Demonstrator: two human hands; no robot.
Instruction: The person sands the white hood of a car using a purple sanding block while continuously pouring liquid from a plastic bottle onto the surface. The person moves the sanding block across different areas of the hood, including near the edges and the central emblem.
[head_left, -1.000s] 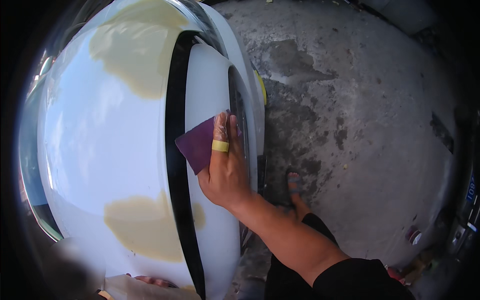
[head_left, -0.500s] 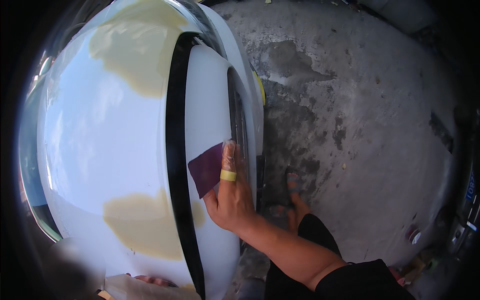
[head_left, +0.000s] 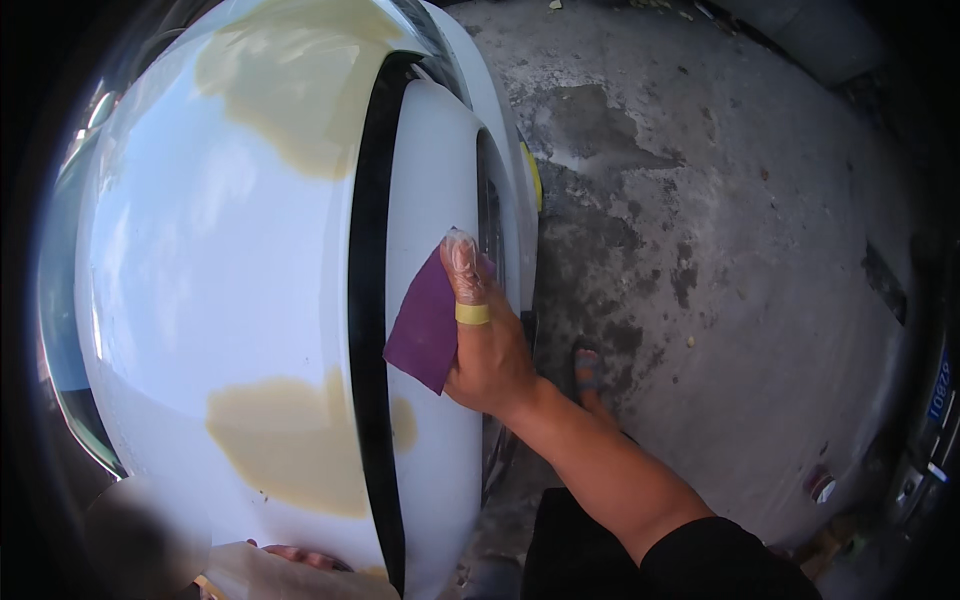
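Note:
My right hand (head_left: 492, 350) is closed on a piece of purple sandpaper (head_left: 425, 325), which hangs out past its left side. The hand is over the white panel (head_left: 430, 160) between a black gap and a recess in the car's bodywork. Clear plastic wraps its raised thumb, with a yellow tape band (head_left: 473, 314) below. At the lower left edge, the fingers of my left hand (head_left: 305, 556) show over the top edge of a pale sheet (head_left: 270, 578) and appear to grip it; the rest of that hand is hidden.
The white car panel (head_left: 230, 300) at left carries dull tan patches (head_left: 290, 445). A black strip (head_left: 370, 300) divides the bodywork. Yellow tape (head_left: 531, 175) sits on the far edge. Stained concrete floor (head_left: 740, 250) lies at right, where my sandalled foot (head_left: 588, 368) shows. A vehicle with a blue plate (head_left: 938, 392) stands far right.
My right hand has moved farther up the panel with the purple sandpaper, which has turned so its lower corner points down. My left hand looks the same. The view has shifted slightly.

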